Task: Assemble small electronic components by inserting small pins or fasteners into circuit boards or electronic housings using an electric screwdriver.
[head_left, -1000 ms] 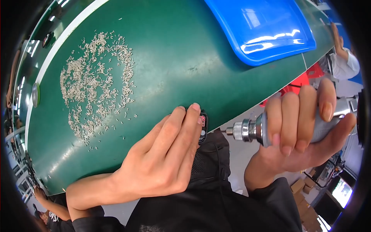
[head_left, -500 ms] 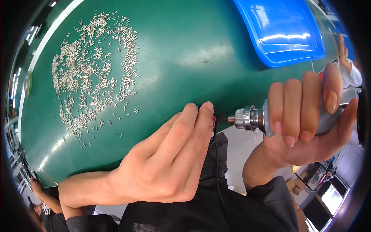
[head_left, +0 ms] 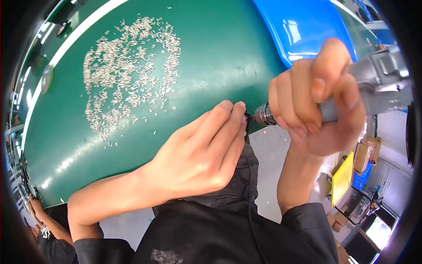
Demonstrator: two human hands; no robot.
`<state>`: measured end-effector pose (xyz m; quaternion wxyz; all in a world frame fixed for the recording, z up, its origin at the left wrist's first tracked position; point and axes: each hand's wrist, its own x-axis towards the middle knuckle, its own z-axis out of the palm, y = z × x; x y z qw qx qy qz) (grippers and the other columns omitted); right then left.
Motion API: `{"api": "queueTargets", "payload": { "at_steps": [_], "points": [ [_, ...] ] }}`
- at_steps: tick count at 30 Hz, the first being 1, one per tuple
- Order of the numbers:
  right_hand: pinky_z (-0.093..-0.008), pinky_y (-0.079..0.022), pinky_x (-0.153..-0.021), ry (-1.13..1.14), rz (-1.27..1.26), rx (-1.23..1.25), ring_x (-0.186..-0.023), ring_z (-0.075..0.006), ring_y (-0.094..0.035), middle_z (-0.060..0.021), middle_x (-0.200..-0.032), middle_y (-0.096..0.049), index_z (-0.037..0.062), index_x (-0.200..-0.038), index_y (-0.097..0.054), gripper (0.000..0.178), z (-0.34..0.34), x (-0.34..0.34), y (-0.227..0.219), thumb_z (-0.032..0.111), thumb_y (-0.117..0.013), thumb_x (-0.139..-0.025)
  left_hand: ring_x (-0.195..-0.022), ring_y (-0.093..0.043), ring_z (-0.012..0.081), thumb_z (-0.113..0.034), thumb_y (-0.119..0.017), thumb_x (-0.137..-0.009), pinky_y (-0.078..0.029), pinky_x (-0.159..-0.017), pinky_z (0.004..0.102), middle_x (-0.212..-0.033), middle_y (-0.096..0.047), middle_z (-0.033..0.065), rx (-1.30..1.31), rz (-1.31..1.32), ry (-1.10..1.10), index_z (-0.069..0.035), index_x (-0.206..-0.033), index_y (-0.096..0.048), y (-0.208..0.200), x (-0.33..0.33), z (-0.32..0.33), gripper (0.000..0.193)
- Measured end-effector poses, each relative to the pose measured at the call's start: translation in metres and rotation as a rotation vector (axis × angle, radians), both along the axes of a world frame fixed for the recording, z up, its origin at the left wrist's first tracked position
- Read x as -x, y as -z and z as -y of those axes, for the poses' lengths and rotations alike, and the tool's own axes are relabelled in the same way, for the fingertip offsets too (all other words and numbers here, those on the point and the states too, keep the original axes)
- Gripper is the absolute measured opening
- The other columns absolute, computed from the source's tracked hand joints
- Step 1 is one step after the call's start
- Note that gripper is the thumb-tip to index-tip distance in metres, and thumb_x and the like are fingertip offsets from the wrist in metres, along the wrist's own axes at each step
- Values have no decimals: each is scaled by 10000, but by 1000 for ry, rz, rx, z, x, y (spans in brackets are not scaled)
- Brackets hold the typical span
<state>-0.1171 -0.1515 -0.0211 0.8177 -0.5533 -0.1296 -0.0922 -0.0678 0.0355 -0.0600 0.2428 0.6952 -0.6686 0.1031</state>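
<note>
My left hand (head_left: 198, 154) is closed, its fingertips pinching a small dark part (head_left: 247, 119) at the green table's near edge. Most of that part is hidden behind the fingers. A black cable (head_left: 249, 176) hangs below it, over my dark clothing. My right hand (head_left: 307, 94) wraps round a grey electric screwdriver (head_left: 378, 94), held sideways. Its ridged metal collar (head_left: 264, 115) points left at the small part. The bit's tip is too small and blurred to make out, so I cannot tell whether it touches.
Many small silver pins (head_left: 127, 70) lie scattered over the green table (head_left: 211, 57) at the left. A blue tray (head_left: 303, 31) is at the far right. A round, green-rimmed object (head_left: 47, 79) sits by the left edge. Another person's arm (head_left: 52, 224) shows at the lower left.
The screwdriver and my right hand have shifted left and tilted, its rear end now higher. The view has turned a little. My left hand keeps its pinch.
</note>
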Motion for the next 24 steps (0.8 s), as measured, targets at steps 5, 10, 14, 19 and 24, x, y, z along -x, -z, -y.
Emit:
{"api": "queueTargets", "payload": {
  "at_steps": [5, 10, 14, 19, 24],
  "points": [
    [-210, -368, -388, -118, 211, -207, -370, -65, -389, 31, -505, -435, 71, -882, -464, 206, -9, -9, 11, 256, -529, -945, -954, -587, 320, -50, -610, -655, -524, -793, 359, -1020, -589, 223, -65, 20, 24, 114, -961, -602, -6, -7, -14, 347],
    [-217, -359, -388, -41, 277, -465, -342, -71, -365, 26, -453, -400, 89, -962, -482, 160, 6, 14, 9, 248, -499, -952, -1003, -577, 329, -16, -651, -683, -499, -841, 399, -1070, -601, 200, -87, -115, -166, 75, -1054, -589, -31, 5, -73, 388],
    [-243, -335, -419, 223, 94, -595, -352, -86, -305, 21, -473, -347, 69, -881, -456, 173, 0, 31, 29, 207, -412, -976, -1036, -551, 365, 100, -640, -679, -454, -887, 436, -1148, -585, 168, -132, -202, -767, 3, -1172, -553, -34, -10, -155, 511],
    [-253, -310, -430, 236, 11, -781, -370, -82, -285, 25, -481, -300, 58, -867, -429, 173, -22, 20, 43, 187, -392, -977, -1160, -472, 358, 60, -631, -756, -386, -973, 417, -1251, -507, 177, -298, 222, -1204, -4, -1202, -542, -39, -10, -178, 458],
    [-252, -308, -428, 283, -3, -822, -370, -82, -276, 25, -484, -292, 61, -862, -428, 171, -28, 19, 45, 186, -400, -974, -954, -567, 295, 25, -650, -749, -488, -780, 378, -1055, -579, 129, -67, 60, -875, 14, -1000, -615, -23, -60, -155, 254]
  ]
}}
